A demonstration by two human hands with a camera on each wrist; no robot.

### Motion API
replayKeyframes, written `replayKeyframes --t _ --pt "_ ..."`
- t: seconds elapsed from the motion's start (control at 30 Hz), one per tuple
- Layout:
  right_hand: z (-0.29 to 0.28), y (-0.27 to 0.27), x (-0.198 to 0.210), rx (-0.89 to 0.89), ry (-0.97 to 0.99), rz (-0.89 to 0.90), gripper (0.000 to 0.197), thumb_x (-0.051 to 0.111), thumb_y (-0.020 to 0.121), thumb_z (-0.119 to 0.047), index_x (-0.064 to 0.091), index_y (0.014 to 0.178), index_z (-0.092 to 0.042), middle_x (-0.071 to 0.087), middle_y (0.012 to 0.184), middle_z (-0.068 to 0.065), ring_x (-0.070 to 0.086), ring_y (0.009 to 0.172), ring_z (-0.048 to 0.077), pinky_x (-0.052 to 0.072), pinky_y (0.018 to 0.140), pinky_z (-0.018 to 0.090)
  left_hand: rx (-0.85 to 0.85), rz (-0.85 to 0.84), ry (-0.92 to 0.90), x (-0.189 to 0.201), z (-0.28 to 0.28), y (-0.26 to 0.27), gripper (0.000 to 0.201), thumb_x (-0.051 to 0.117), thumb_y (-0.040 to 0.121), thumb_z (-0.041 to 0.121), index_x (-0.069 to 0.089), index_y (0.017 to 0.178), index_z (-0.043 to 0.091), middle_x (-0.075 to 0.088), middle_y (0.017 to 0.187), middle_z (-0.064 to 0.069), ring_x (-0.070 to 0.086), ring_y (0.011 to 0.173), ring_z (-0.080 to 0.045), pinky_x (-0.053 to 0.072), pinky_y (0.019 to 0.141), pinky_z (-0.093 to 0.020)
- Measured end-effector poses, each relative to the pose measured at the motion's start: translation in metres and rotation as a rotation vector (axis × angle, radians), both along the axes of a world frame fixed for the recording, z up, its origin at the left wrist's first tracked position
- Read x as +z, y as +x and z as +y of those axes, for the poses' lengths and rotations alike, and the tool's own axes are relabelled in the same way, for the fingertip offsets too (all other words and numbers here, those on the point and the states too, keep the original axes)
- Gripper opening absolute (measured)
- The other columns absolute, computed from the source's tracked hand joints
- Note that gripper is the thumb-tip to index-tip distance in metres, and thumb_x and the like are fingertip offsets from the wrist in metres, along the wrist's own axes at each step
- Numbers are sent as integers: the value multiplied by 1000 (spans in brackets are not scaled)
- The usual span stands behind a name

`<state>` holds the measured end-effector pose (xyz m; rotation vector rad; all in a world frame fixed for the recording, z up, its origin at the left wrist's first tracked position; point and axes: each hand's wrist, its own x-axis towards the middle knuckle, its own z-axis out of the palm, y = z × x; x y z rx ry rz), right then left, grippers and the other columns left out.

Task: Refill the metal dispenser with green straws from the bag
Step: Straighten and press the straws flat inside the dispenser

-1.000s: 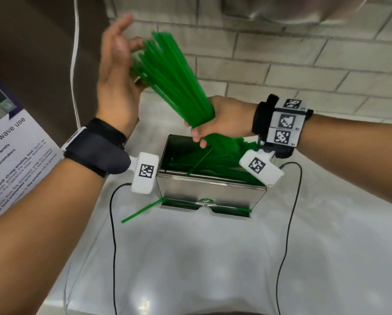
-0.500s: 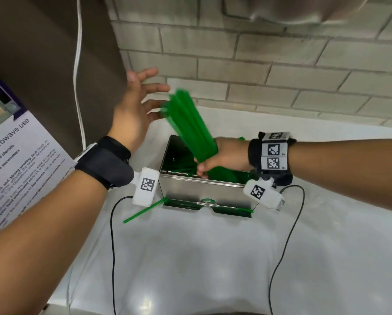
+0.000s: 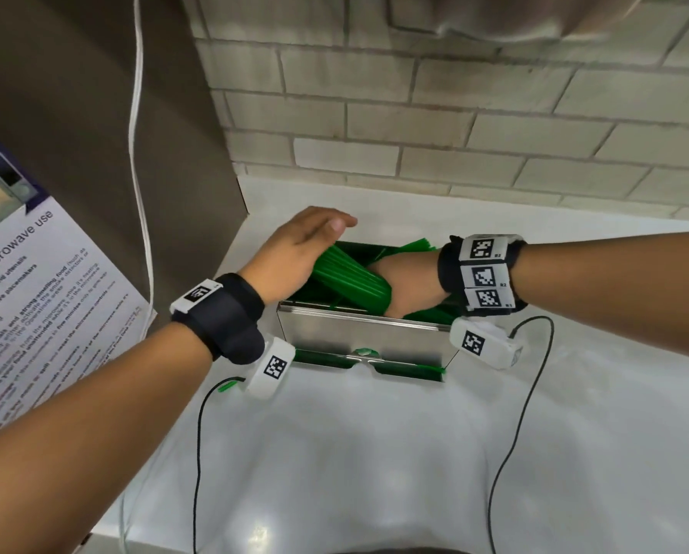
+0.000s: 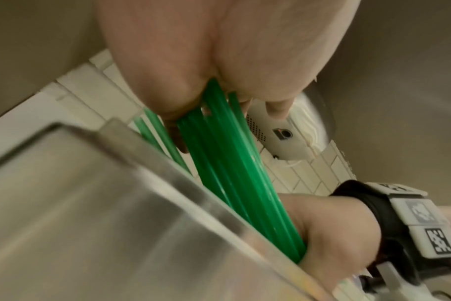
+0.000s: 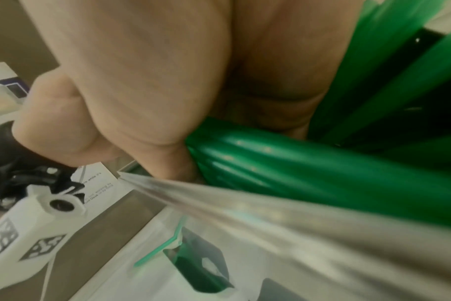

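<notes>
The metal dispenser (image 3: 359, 333) stands open-topped on the white counter near the wall. My right hand (image 3: 405, 283) reaches down into it and grips a thick bundle of green straws (image 3: 347, 279), which lies tilted low across the opening. My left hand (image 3: 295, 253) rests flat, fingers straight, on the bundle's upper left end. In the left wrist view the green straws (image 4: 232, 173) run from my left hand's palm down to the right hand (image 4: 330, 236) inside the dispenser's wall (image 4: 103, 224). In the right wrist view the straws (image 5: 309, 173) fill the box behind its rim.
A single loose straw (image 3: 227, 385) lies on the counter by the dispenser's front left corner. More straws show in the front tray slot (image 3: 407, 371). A brick wall stands behind, a microwave-use poster (image 3: 27, 297) at left. Black cables trail over the counter.
The right hand has brought the bundle from upright and high to low and tilted inside the dispenser. The left hand came down from beside the straw tips onto the bundle's end.
</notes>
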<state>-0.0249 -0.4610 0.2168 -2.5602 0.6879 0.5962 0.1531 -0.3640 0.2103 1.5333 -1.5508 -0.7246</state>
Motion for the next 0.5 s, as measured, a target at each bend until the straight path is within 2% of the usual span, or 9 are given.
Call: replayKeyframes --t 0.1,0.17,0.23,0.3,0.33,0.4,0.47,0.5 --pt "2 2 1 27 21 -32 34 69 87 -21 59 119 -14 68 103 2 63 90 18 47 74 23 -50 12 94 0 3 -3 40 36 108 38 62 133 22 59 131 4 57 123 -10 40 112 -37" --pt "1 2 3 19 22 -22 38 70 86 -22 58 121 -15 66 102 -1 61 88 16 46 73 22 -92 -143 149 3 4 5 43 34 107 43 59 137 24 59 133 6 55 125 -10 38 114 -37" --pt "-1 4 3 52 7 15 29 69 87 -20 61 113 -12 66 98 2 60 85 16 44 67 19 -99 -226 159 5 6 17 47 34 105 47 57 139 27 60 133 7 53 127 -9 36 115 -38" --pt "0 8 0 96 -31 78 13 67 89 -19 63 99 -12 65 88 3 59 79 17 44 61 17 -105 -138 166 8 10 22 45 36 104 44 55 141 29 61 133 10 54 127 -7 37 114 -35" --pt "0 10 -2 118 -55 118 12 65 90 -21 63 96 -11 65 86 3 59 78 18 48 63 20 -132 -130 187 9 12 23 44 36 104 41 53 143 29 61 134 11 54 127 -5 37 114 -33" --pt "0 14 -3 148 -105 194 21 64 90 -24 67 100 -6 69 91 7 63 80 22 56 74 30 -223 -323 260 12 16 20 41 35 107 37 54 142 28 59 135 11 53 125 -6 36 110 -28" --pt "0 15 1 153 -111 216 26 66 90 -26 66 108 -8 68 94 6 62 81 21 52 72 29 -300 -586 331 15 17 17 39 35 108 32 58 138 25 60 131 7 55 119 -11 39 106 -29" --pt "0 15 3 159 -114 219 28 66 89 -28 66 110 -9 66 91 3 60 79 19 48 70 26 -327 -666 356 16 15 15 38 37 108 30 60 137 25 61 130 5 56 116 -13 41 104 -31"
